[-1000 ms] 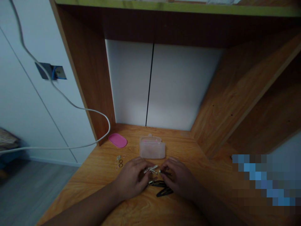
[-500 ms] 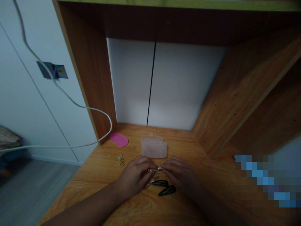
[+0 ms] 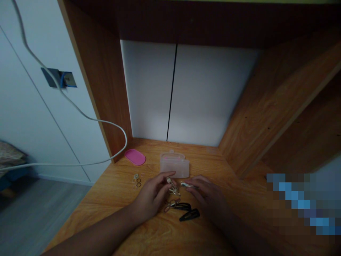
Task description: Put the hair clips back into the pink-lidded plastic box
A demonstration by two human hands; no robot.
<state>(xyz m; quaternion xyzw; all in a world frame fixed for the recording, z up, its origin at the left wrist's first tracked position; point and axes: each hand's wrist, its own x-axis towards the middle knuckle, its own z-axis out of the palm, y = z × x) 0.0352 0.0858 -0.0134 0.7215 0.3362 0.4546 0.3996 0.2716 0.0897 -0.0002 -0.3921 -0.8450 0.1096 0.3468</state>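
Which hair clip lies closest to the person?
The wide black clip, flat on the desk; the slimmer black one lies just behind it.

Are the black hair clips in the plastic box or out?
Out: the black hair clips lie on the desk in front of the plastic box.

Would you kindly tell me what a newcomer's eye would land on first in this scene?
The two hands meet at the middle of the wooden desk: the left hand pinches a small metal clip and the right hand holds a silver clip, with black hair clips lying just nearer. Behind them sit a translucent box and a pink lid, and a white cable loops in from the left.
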